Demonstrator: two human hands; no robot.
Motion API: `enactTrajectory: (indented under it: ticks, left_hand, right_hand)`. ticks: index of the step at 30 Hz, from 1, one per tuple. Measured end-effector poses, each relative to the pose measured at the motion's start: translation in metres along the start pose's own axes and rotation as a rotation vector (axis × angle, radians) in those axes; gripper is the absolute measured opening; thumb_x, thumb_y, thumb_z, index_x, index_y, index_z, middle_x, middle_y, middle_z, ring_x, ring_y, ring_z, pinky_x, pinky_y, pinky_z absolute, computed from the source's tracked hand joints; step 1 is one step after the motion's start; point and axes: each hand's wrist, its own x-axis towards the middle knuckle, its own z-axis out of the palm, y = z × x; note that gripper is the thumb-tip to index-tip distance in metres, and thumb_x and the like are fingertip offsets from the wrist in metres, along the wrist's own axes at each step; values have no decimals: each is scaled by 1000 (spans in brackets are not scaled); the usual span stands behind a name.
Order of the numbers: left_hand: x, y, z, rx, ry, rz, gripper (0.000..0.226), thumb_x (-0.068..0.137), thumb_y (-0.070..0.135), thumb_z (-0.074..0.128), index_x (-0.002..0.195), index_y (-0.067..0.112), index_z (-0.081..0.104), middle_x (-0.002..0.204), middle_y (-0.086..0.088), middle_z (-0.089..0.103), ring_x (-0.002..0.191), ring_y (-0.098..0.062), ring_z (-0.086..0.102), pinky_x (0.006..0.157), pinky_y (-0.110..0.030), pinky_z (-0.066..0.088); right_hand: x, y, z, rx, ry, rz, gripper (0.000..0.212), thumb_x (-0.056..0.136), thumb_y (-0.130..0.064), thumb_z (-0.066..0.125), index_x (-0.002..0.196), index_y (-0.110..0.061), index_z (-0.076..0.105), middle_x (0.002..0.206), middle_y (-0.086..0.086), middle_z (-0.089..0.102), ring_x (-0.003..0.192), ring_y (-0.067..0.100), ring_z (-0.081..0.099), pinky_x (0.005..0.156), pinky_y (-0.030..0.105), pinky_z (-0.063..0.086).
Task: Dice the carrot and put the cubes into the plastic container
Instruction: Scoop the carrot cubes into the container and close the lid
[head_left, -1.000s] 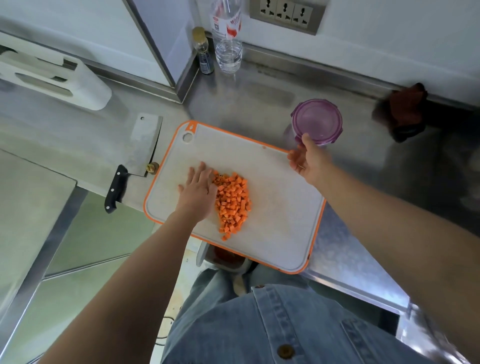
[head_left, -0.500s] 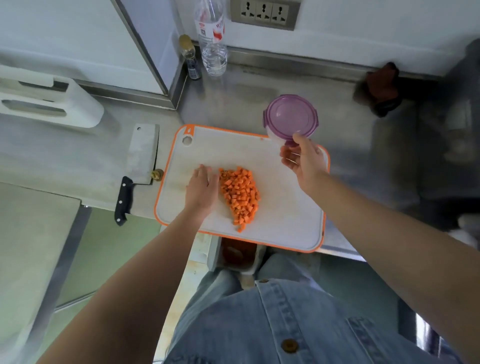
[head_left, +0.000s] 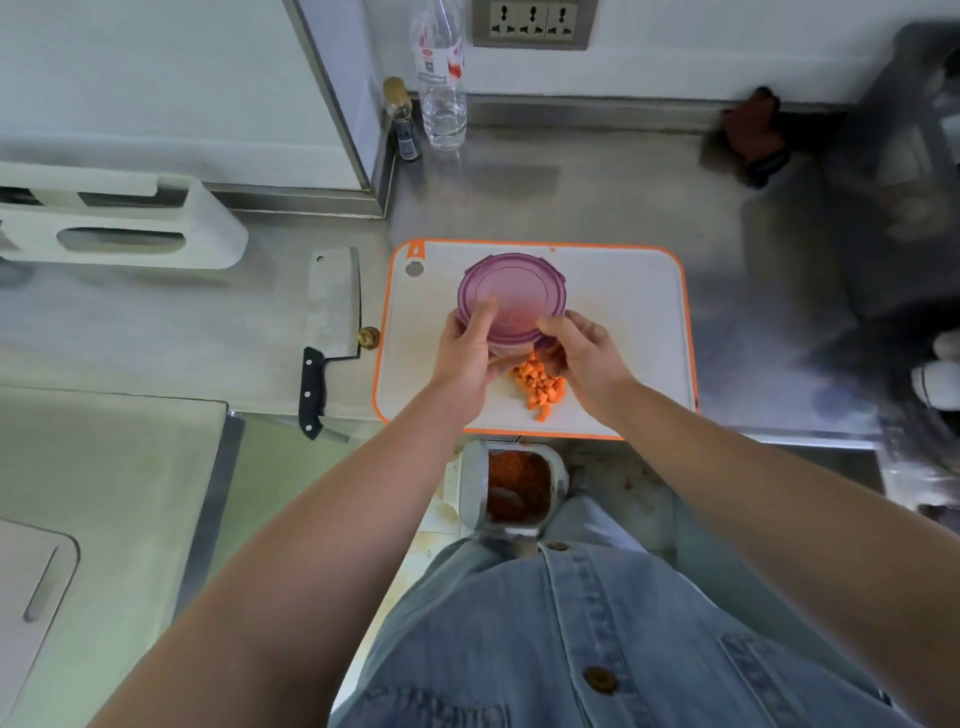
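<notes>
**A:** Where is the plastic container (head_left: 511, 306)?

**B:** Over the cutting board (head_left: 628, 312), toward its 11 o'clock part, with the purple top closed. I cannot tell whether it rests on the board or is held just above it.

**A:** And the grip of each hand?

**B:** The left hand (head_left: 465, 364) grips the container at its 8 o'clock side, thumb lying on the top and fingers curled round beneath. The right hand (head_left: 584, 358) grips the 4 o'clock edge, fingertips curled on the rim.

**A:** The carrot?

**B:** The carrot cubes (head_left: 540, 389) lie in a heap on the board, at 6 o'clock from the container, between the two wrists.

**A:** Anything else on the worktop (head_left: 597, 197)?

**B:** A cleaver (head_left: 332, 306) lies at 9 o'clock from the board, just beside it. A water bottle (head_left: 441, 98) stands at 11 o'clock by the wall. A bin (head_left: 519, 488) holding orange scraps sits at 6 o'clock, below the worktop edge.
</notes>
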Motion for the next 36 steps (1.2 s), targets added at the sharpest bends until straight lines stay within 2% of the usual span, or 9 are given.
enactTrajectory:
  ticks: [7, 11, 14, 17, 25, 27, 30, 33, 36]
  left_hand:
    - [-15, 3, -16, -12, 42, 44, 79, 73, 41, 78, 130, 1, 42, 126, -23, 55, 100, -34, 68, 72, -44, 59]
    - [-16, 6, -24, 231, 22, 93, 32, 90, 33, 65, 110, 18, 46, 114, -8, 60, 93, -23, 65, 64, -34, 56]
    - [-20, 4, -23, 329, -1, 103, 17, 90, 34, 65, 101, 29, 53, 108, -1, 65, 94, -19, 63, 64, -29, 50]
    - [-19, 3, -21, 315, 9, 53, 17, 88, 35, 67, 100, 32, 56, 109, 0, 65, 98, -20, 61, 70, -32, 47]
    - [-23, -6, -20, 160, 12, -81, 56, 76, 26, 80, 123, 5, 58, 114, -10, 66, 110, -28, 61, 86, -42, 48]
    - [-23, -3, -20, 179, 16, -76, 55, 77, 24, 78, 123, 5, 55, 110, -14, 66, 88, -27, 67, 68, -37, 54]
    - [-23, 4, -22, 364, -24, -51, 42, 82, 21, 73, 118, 6, 59, 80, -10, 61, 36, -12, 47, 36, -19, 35]
    - [-24, 6, -22, 568, -126, -59, 24, 82, 20, 72, 105, 14, 66, 76, -11, 57, 33, -9, 35, 35, -18, 26]
    - [-26, 4, -19, 569, -185, -97, 21, 79, 24, 75, 99, 18, 70, 81, -14, 59, 55, -20, 42, 47, -26, 30]
  right_hand:
    - [-13, 2, 11, -122, 39, 8, 32, 92, -28, 61, 67, -10, 61, 53, 3, 54, 46, 14, 43, 47, 21, 38]
    - [-3, -3, 10, -177, 223, 63, 47, 88, -56, 54, 99, -10, 50, 87, 11, 57, 74, 24, 55, 67, 40, 51]
    - [-1, -6, 12, -305, 230, 114, 65, 80, -68, 51, 101, -7, 55, 87, 9, 59, 78, 24, 58, 80, 49, 55]
    - [-2, -6, 15, -391, 266, 58, 50, 88, -61, 50, 82, -11, 49, 73, 6, 48, 67, 21, 47, 62, 39, 43]
    - [0, -2, 12, -412, 372, -45, 40, 91, -48, 56, 72, -15, 45, 66, 1, 46, 59, 16, 43, 56, 29, 38]
    - [-1, -4, 8, -464, 314, -43, 40, 92, -50, 53, 76, -14, 48, 69, 2, 49, 60, 16, 45, 56, 30, 39]
    - [2, -10, 3, -467, 230, -4, 44, 95, -53, 43, 92, -10, 54, 78, 5, 53, 68, 19, 50, 63, 36, 44]
    - [3, -15, 4, -557, 192, -48, 40, 98, -44, 43, 75, -12, 48, 70, 0, 44, 63, 14, 41, 59, 31, 34]
    - [3, -13, 4, -681, 195, -65, 45, 99, -36, 44, 61, -15, 32, 57, 0, 31, 52, 14, 30, 51, 29, 25]
